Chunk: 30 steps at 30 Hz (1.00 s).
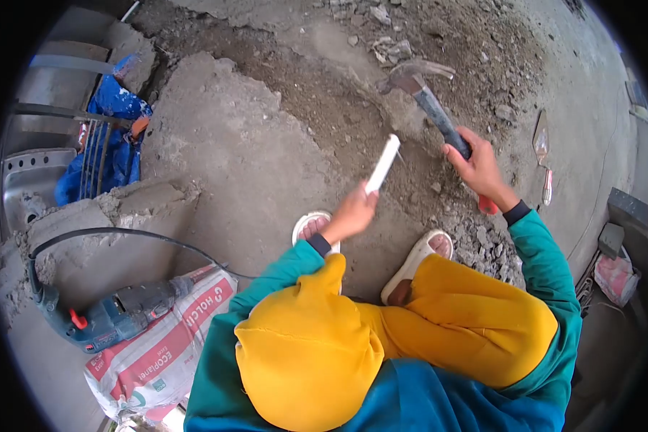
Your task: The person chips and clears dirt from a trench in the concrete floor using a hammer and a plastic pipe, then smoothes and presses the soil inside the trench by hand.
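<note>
My right hand (479, 167) is closed around the dark grip of a claw hammer (432, 108). The hammer is raised, its metal head at the upper left and the red end of its handle below my hand. My left hand (353, 214) grips the lower end of a short, flat white strip (383, 164), which tilts up to the right. A thin pointed bit shows beside the strip's upper end, too small to name. Below both is a strip of broken, loose soil (338, 108) in the concrete floor.
A trowel (542, 147) lies on the floor at the right. At the lower left, a corded power drill (115, 313) rests against a cement bag (169, 345). Rubble (489, 252) is heaped by my right foot. A steel sink (32, 180) and blue tarp (115, 101) are at the left.
</note>
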Available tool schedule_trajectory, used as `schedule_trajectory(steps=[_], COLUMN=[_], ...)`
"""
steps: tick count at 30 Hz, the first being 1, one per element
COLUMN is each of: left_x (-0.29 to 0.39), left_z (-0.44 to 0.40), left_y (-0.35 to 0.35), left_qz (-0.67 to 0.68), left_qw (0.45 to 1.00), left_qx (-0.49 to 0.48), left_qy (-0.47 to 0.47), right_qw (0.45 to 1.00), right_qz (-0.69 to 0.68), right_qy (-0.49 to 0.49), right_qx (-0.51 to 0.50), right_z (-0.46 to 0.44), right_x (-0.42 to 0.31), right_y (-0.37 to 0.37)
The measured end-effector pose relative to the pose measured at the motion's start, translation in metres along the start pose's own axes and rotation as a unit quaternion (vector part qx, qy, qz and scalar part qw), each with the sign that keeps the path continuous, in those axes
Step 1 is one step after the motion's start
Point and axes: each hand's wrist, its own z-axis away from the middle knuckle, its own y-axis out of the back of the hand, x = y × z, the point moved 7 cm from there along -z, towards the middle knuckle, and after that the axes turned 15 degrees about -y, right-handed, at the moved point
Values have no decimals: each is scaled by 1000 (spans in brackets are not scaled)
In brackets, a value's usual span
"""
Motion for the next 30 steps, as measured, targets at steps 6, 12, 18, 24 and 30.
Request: schedule_trajectory(steps=[6,12,18,24,30], left_x=[1,-6,8,-9,-30], left_z=[-62,-30,17,-36,-63], left_y=[70,-17,-47,60,64], left_qz=[-104,-107,54,-63,-113], left_qw=[983,991,974,992,992], left_qx=[152,76,-193,107,27], left_qy=[17,-5,108,14,47], right_qw=[999,1000,999,998,993], right_qz=[21,-11,22,64,92], right_qy=[30,16,45,18,75], right_qx=[-3,-19,-2,-24,-7], right_z=[-5,-7,-10,-3,-5], right_x=[-16,-19,-20,-11,-51], right_y=[7,5,11,11,15])
